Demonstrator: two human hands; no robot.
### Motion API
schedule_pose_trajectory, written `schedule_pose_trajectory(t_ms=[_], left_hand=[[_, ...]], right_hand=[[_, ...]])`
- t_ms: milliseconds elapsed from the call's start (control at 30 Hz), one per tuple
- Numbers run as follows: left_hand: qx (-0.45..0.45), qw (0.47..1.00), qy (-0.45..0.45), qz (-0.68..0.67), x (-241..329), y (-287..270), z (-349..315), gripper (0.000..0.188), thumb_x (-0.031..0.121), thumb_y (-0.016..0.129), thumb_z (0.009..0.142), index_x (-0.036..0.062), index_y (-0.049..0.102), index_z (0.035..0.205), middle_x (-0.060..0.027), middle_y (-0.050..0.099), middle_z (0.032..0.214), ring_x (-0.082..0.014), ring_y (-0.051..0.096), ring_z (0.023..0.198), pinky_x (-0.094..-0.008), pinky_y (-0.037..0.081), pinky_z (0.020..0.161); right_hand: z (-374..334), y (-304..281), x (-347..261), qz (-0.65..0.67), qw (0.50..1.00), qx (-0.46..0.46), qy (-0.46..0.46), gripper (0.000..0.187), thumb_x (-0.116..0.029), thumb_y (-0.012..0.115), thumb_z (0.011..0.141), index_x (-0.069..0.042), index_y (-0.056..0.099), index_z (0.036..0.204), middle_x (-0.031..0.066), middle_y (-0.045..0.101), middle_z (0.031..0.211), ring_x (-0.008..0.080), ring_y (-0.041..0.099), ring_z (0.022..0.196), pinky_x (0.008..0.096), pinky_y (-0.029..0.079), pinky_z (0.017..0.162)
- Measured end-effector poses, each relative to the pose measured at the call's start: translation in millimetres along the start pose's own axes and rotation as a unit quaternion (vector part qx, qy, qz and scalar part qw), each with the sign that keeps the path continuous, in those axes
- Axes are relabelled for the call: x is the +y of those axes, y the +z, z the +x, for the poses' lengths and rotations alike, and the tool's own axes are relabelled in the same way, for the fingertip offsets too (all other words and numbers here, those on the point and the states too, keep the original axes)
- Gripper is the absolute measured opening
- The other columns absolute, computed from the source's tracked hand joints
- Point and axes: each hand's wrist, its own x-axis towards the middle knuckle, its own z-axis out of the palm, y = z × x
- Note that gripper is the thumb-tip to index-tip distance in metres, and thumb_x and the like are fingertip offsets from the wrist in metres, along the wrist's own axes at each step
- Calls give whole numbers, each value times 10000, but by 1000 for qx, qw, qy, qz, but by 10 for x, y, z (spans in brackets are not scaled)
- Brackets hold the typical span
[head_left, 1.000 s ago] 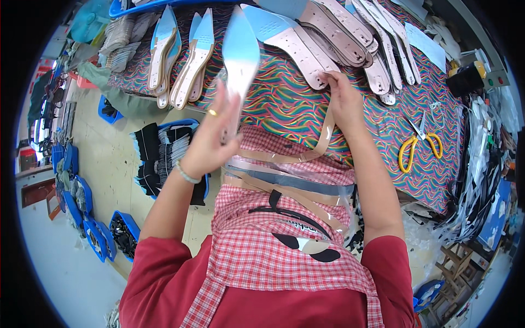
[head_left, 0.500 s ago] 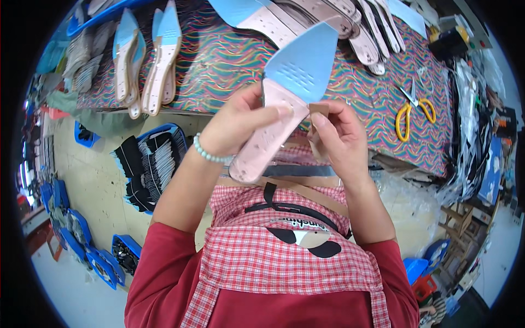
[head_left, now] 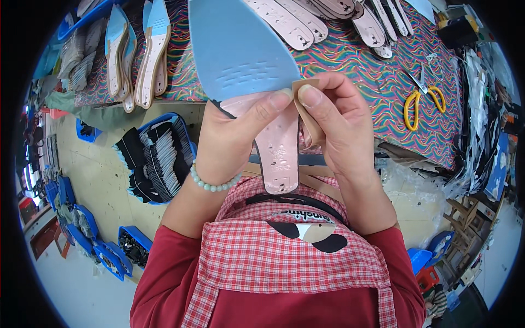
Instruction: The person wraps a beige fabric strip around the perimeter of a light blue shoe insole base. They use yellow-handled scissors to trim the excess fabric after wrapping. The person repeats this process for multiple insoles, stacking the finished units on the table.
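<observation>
A pointed shoe insole [head_left: 246, 54] is held up in front of me, blue at the wide toe part and pink along the narrow heel part, with a dark edge. My left hand [head_left: 232, 131] grips it at the waist, thumb on the pink face and fingers behind. Between the thumb and bent fingers of my right hand [head_left: 342, 117] is a tan strip [head_left: 310, 117], its upper end against the insole's right edge where blue meets pink. The strip's lower part curls down beside the insole. Whether it sticks to the edge I cannot tell.
Yellow-handled scissors [head_left: 418, 101] lie at the right of the patterned table [head_left: 361, 60]. Stacked insoles stand at the far left [head_left: 153, 54] and the back [head_left: 377, 33]. A blue basket [head_left: 188, 145] of black pieces sits on the floor at left.
The insole has come nearer and turned, its toe now pointing up and left. Both hands moved with it, and my right hand still pinches the tan strip at its edge.
</observation>
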Motion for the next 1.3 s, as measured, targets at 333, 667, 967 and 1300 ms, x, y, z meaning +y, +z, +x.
schedule_pose_trajectory(t_ms=[333, 667, 967, 1300], left_hand=[[-89, 957, 196, 196, 106, -8, 50, 298, 126, 611, 903, -30, 567, 1154, -117, 609, 1151, -200, 595, 1040, -316, 468, 890], [-120, 983, 139, -10, 136, 151, 263, 545, 386, 459, 963, -84, 485, 1238, -194, 630, 1065, -305, 604, 1021, -398, 468, 922], [-98, 973, 177, -115, 359, 420, 13, 549, 384, 449, 973, -91, 462, 1247, -175, 621, 963, -226, 633, 813, -357, 555, 687], [-49, 990, 83, 99, -124, 346, 274, 371, 126, 587, 908, -63, 478, 1207, -171, 664, 1005, -236, 669, 956, -337, 556, 804]], right_hand=[[-48, -26, -141, -405, 867, -11, -289, 133, -89, 682, 835, -2, 660, 934, 107, 601, 988, 180, 576, 899, 297, 480, 768], [-81, 122, -141, -120, 986, -65, -92, 297, -207, 531, 979, 28, 547, 1160, 48, 590, 986, 80, 547, 892, 216, 442, 765], [-355, -36, -26, -84, 992, -63, -73, 153, -140, 587, 947, 12, 580, 956, 25, 583, 889, 55, 526, 802, 208, 431, 715], [-38, -148, 40, -498, 814, 65, -291, 147, -101, 673, 826, -29, 548, 854, 92, 550, 782, 198, 559, 641, 303, 442, 521]])
